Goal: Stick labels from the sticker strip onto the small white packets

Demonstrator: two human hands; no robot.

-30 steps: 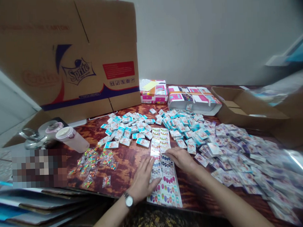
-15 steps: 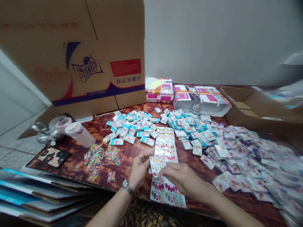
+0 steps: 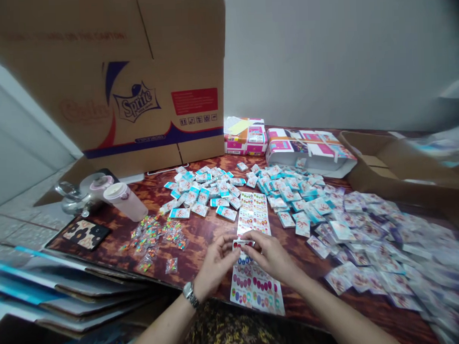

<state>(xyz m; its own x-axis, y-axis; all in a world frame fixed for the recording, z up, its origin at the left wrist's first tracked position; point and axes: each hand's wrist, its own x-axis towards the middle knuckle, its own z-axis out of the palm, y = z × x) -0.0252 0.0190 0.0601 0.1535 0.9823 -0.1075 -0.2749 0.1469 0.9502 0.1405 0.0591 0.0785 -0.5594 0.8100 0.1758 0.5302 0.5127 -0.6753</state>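
Both hands meet over the printed sticker sheets (image 3: 256, 289), which lie in a long strip from the table's front edge toward the middle. My left hand (image 3: 221, 260), with a watch on its wrist, pinches the left side of a small sticker card (image 3: 244, 258). Thumb and fingers of my right hand (image 3: 268, 253) close on the card's upper right side. Small blue-and-white packets (image 3: 202, 190) lie in a heap beyond my left hand. Another heap of such packets (image 3: 294, 195) is beyond my right hand.
Purple-and-white packets (image 3: 371, 247) spread over the right side. Bags of coloured bits (image 3: 147, 240), a pink bottle (image 3: 125, 201) and a flowered phone (image 3: 86, 234) are at left. Behind stand a large Sprite carton (image 3: 154, 84), pink boxes (image 3: 311, 149) and an open carton (image 3: 387, 171).
My right hand has moved up and left, close to my left hand. The card between them now shows red and blue designs instead of the paler ones. The view has shifted slightly.
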